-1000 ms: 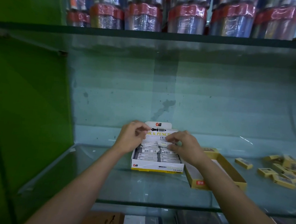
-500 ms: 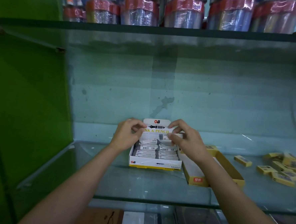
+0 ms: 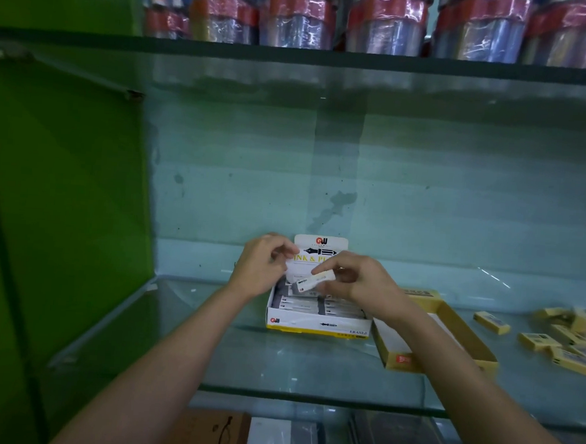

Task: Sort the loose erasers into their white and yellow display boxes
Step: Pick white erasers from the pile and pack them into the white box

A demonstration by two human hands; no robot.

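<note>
- Since half a second ago, right hand [image 3: 359,287] has lifted a white eraser [image 3: 313,282] out, pinching it above the white box [image 3: 316,326].
- Left hand [image 3: 259,271], fingers curled, touches the box's upright flap [image 3: 320,249].
- Yellow box [image 3: 447,361] sits just right; loose yellow erasers [image 3: 566,338] lie farther right on the glass shelf [image 3: 275,368].

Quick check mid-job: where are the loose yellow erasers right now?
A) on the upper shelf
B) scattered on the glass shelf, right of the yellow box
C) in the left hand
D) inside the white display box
B: the loose yellow erasers lie scattered on the glass shelf, to the right of the open yellow cardboard display box.
</note>
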